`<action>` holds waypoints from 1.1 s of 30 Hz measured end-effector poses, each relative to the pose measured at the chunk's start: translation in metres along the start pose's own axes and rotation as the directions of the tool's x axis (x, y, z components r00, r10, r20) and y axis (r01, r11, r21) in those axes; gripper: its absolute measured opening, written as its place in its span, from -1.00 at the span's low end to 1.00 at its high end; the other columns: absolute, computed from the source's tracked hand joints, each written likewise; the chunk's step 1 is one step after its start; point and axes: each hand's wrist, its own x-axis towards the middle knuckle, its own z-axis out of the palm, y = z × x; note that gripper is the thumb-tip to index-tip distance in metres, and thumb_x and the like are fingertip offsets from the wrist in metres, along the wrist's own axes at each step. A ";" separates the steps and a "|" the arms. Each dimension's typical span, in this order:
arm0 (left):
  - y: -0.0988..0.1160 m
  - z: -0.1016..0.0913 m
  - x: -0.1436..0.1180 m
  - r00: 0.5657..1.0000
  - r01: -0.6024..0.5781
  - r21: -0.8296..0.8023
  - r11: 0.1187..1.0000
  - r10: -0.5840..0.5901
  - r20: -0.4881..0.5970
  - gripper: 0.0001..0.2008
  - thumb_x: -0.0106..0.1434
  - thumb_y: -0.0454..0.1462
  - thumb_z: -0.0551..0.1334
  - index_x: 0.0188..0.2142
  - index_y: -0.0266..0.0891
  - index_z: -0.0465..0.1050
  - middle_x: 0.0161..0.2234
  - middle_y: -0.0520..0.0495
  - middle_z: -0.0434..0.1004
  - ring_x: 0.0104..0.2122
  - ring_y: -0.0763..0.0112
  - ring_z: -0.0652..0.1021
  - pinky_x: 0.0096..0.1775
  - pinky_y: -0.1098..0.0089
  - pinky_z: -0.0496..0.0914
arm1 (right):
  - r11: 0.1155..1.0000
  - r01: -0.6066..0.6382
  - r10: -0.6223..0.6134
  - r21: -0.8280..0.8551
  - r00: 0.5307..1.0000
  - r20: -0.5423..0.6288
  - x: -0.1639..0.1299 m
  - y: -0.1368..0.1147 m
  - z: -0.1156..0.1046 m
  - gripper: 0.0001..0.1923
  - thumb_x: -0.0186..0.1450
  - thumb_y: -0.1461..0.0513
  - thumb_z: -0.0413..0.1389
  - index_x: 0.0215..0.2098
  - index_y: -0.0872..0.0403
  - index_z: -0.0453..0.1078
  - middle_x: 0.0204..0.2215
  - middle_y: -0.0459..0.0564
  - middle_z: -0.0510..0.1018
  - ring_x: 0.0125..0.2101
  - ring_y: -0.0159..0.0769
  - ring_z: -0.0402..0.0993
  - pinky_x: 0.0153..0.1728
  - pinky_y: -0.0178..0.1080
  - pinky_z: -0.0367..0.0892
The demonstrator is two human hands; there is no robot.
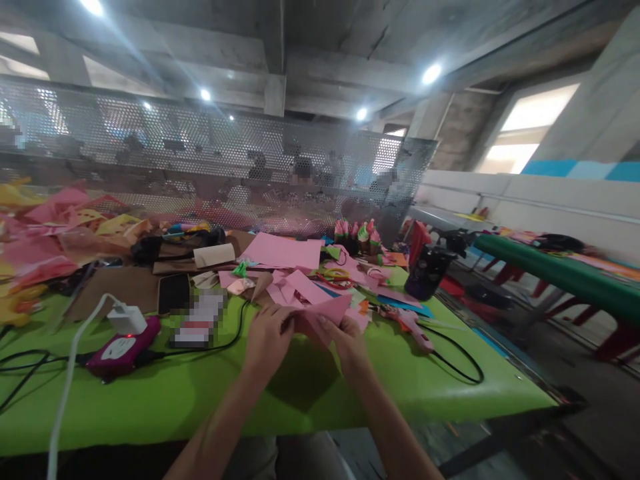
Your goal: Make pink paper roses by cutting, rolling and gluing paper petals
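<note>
Both hands are closed on one pink paper piece [324,312], held just above the green table [200,393] at its near edge. Left hand [267,337] pinches the piece's left side; right hand [347,340] pinches its lower right — the hands sit close together. More pink sheets [283,252] lie beyond. A glue gun [407,323] lies to the right, a phone [173,292] to the left.
</note>
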 end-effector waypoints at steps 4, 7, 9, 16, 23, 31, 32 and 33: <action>0.007 0.001 0.002 1.000 0.003 -0.005 1.000 -0.003 0.005 -0.79 0.31 -0.33 0.13 -0.16 -0.18 0.53 -0.21 -0.11 0.63 -0.18 0.19 0.53 -0.10 0.26 0.30 | 1.000 -0.018 0.018 0.025 1.000 0.014 -0.002 -0.002 0.002 -0.71 0.01 0.06 0.38 -0.43 0.12 0.61 -0.51 -0.01 0.63 -0.55 -0.24 0.49 -0.49 -0.23 0.38; 0.009 0.000 0.004 1.000 0.011 -0.015 1.000 -0.010 0.023 -0.79 0.33 -0.29 0.11 -0.23 -0.22 0.54 -0.27 -0.12 0.64 -0.24 0.22 0.54 -0.16 0.30 0.33 | 0.999 -0.020 0.019 0.045 1.000 0.015 -0.003 -0.002 0.003 -0.72 0.01 0.09 0.39 -0.42 0.12 0.61 -0.49 -0.01 0.64 -0.51 -0.24 0.51 -0.45 -0.23 0.41; 0.010 -0.001 0.005 0.999 0.021 -0.020 1.000 -0.020 0.034 -0.79 0.32 -0.30 0.11 -0.25 -0.23 0.54 -0.29 -0.12 0.63 -0.26 0.23 0.54 -0.20 0.33 0.33 | 0.998 -0.021 0.020 0.060 1.000 0.011 -0.003 -0.002 0.003 -0.72 0.01 0.10 0.39 -0.40 0.13 0.61 -0.46 -0.01 0.65 -0.48 -0.23 0.53 -0.42 -0.23 0.42; 0.014 0.002 0.009 0.998 0.059 -0.021 0.998 -0.059 0.027 -0.81 0.30 -0.28 0.12 -0.37 -0.22 0.49 -0.40 -0.05 0.59 -0.37 0.31 0.54 -0.31 0.40 0.30 | 0.996 -0.016 0.022 0.093 0.998 -0.063 -0.004 -0.007 0.004 -0.69 0.01 0.04 0.38 -0.44 0.12 0.57 -0.52 -0.03 0.63 -0.54 -0.28 0.49 -0.52 -0.29 0.37; 0.017 0.006 0.003 0.992 0.099 0.029 0.995 -0.097 -0.081 -0.82 0.31 -0.27 0.12 -0.32 -0.21 0.48 -0.35 -0.12 0.59 -0.30 0.22 0.53 -0.18 0.28 0.27 | 0.995 -0.085 0.086 0.059 0.996 -0.017 -0.004 -0.012 0.011 -0.65 -0.05 0.03 0.40 -0.47 0.14 0.56 -0.57 -0.01 0.62 -0.59 -0.26 0.48 -0.53 -0.27 0.35; 0.013 0.005 -0.001 0.985 0.119 -0.091 0.989 -0.129 -0.112 -0.86 0.26 -0.33 0.16 -0.29 -0.19 0.50 -0.29 -0.11 0.60 -0.26 0.23 0.53 -0.16 0.29 0.32 | 0.990 -0.125 0.124 0.059 0.992 0.018 -0.006 -0.008 0.025 -0.63 -0.06 0.04 0.39 -0.39 0.12 0.56 -0.50 0.02 0.64 -0.46 -0.17 0.55 -0.40 -0.22 0.42; 0.012 0.006 -0.001 0.983 0.131 -0.115 0.985 -0.144 -0.113 -0.86 0.25 -0.32 0.16 -0.29 -0.20 0.51 -0.29 -0.12 0.59 -0.26 0.23 0.53 -0.17 0.28 0.33 | 0.991 -0.119 0.118 0.058 0.993 0.016 -0.006 -0.006 0.027 -0.63 -0.07 0.04 0.40 -0.40 0.11 0.56 -0.50 0.00 0.64 -0.44 -0.18 0.54 -0.37 -0.22 0.42; 0.011 0.006 -0.001 0.981 0.143 -0.143 0.979 -0.159 -0.111 -0.86 0.26 -0.30 0.16 -0.29 -0.21 0.51 -0.30 -0.13 0.59 -0.28 0.23 0.54 -0.19 0.28 0.34 | 0.992 -0.111 0.110 0.056 0.994 0.013 -0.006 -0.005 0.029 -0.63 -0.08 0.04 0.40 -0.41 0.11 0.56 -0.50 -0.01 0.63 -0.43 -0.19 0.53 -0.35 -0.22 0.42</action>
